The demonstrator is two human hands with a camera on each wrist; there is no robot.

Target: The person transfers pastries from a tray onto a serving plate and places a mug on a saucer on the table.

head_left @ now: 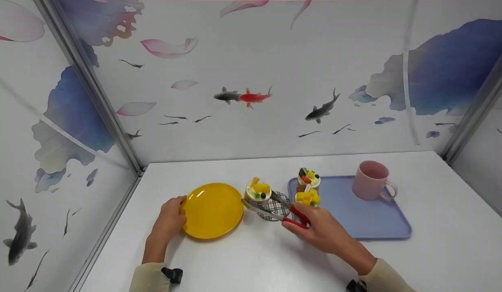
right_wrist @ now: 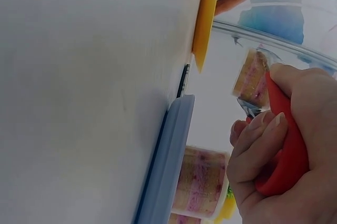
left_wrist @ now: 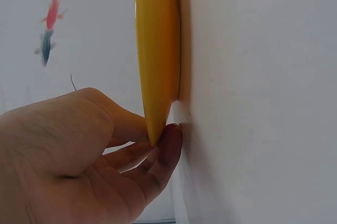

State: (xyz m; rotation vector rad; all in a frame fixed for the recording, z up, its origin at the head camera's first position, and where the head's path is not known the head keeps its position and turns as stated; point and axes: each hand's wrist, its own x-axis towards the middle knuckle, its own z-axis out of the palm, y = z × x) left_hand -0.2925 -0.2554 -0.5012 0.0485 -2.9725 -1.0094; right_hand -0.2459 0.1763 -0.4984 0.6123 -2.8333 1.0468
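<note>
- Head view: your red-handled metal tongs (head_left: 271,213) hold the clear, fruit-topped cup of layered cake (head_left: 259,190) off the white table (head_left: 242,261), between the round glossy yellow plate (head_left: 213,211) and the flat blue tray (head_left: 368,225) to the right.
- Step in hand, likely: tong transfer to the plate. Next move probably calls for swinging left, lowering level, easing your squeeze.
- Your right hand (head_left: 324,229): fingers curled round the handles, forearm from near right.
- Your left hand (head_left: 169,219): pinching the plate's left rim.
</note>
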